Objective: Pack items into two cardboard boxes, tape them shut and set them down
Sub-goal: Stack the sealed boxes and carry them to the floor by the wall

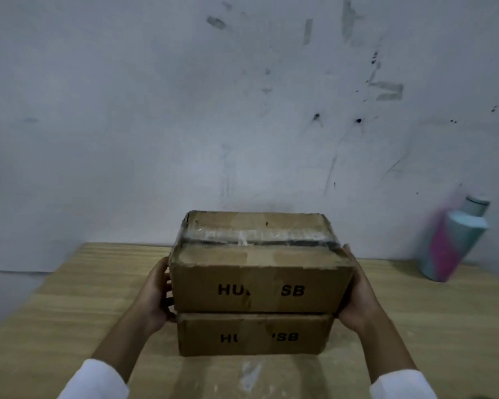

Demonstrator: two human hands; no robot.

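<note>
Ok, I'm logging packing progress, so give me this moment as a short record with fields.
upper box: on top of the lower box, clear tape along its top seam
left hand: fingers curled against the upper box's left side
right hand: flat against its right side
table: wooden, carries the stack
bottle: far right on the table, blurred

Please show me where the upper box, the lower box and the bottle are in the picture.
upper box (261, 254): head view, on its near top flap.
lower box (255, 335): head view, on its front face, between the printed letters.
bottle (452, 243): head view, on its body, at mid height.
</note>
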